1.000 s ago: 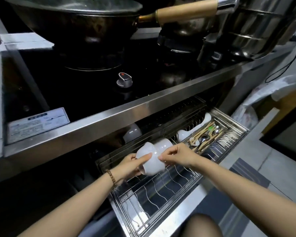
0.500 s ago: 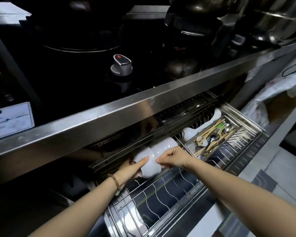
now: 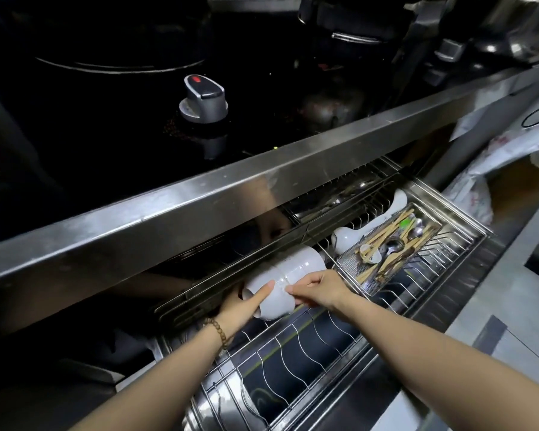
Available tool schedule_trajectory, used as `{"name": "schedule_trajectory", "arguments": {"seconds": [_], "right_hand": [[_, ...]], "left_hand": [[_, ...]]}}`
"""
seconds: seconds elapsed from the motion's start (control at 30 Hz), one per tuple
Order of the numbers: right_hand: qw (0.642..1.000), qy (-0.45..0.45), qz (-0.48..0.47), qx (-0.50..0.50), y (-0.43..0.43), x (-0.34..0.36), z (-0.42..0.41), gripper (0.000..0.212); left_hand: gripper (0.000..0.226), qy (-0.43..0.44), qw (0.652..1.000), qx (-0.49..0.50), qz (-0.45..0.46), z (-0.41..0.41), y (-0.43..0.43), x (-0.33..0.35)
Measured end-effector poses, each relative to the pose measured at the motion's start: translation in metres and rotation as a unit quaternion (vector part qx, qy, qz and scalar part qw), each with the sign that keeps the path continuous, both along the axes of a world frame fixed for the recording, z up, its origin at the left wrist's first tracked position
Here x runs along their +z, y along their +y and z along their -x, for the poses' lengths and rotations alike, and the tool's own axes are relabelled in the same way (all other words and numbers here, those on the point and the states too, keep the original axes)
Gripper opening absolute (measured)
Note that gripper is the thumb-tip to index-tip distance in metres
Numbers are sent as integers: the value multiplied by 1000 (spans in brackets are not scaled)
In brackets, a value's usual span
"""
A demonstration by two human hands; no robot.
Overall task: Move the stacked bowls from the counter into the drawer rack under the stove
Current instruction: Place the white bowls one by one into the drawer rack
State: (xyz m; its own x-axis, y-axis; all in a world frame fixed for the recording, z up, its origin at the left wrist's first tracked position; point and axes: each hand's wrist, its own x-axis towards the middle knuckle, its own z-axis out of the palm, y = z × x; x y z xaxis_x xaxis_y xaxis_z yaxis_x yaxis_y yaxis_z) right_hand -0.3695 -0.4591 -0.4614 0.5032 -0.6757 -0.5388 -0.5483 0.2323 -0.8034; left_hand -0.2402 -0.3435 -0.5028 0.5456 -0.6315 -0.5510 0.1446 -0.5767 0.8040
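Observation:
A stack of white bowls (image 3: 288, 275) lies on its side at the back of the pulled-out wire drawer rack (image 3: 296, 365), partly under the stove's steel front edge (image 3: 231, 197). My left hand (image 3: 241, 309) grips the stack's left end, thumb laid over the bowl's side. From the right, my right hand (image 3: 319, 289) pinches a bowl rim with its fingertips. The stack's far end is hidden behind the steel edge.
A mesh cutlery tray (image 3: 386, 250) with chopsticks and spoons sits at the rack's right, a white ladle (image 3: 349, 236) behind it. Above are the black stove top with a knob (image 3: 203, 99) and pots. Bare wire dividers fill the rack's front.
Both hands have pushed the bowl stack farther back into the rack, under the stove edge. My view has dropped lower and closer to the drawer.

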Motion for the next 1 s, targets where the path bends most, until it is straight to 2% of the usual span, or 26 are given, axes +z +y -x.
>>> {"name": "schedule_trajectory", "arguments": {"seconds": [0.3,0.47,0.63,0.83,1.0], "right_hand": [[1000,18,-13,10,0,2,-1,13],[999,20,-17,29,-5,23,5,8],[999,-28,-12,8,3,67,21,15],[995,-73,69,-18,29,140,60,26],[977,-120,167,-48,58,201,90,26]], "left_hand": [[78,-35,999,-40,-5,-2,2,3],[63,-65,996,-66,-11,-1,11,18],[71,-54,997,-52,5,-2,23,59],[58,-45,990,-105,87,12,38,123],[52,-87,967,-179,161,31,52,186]]}}
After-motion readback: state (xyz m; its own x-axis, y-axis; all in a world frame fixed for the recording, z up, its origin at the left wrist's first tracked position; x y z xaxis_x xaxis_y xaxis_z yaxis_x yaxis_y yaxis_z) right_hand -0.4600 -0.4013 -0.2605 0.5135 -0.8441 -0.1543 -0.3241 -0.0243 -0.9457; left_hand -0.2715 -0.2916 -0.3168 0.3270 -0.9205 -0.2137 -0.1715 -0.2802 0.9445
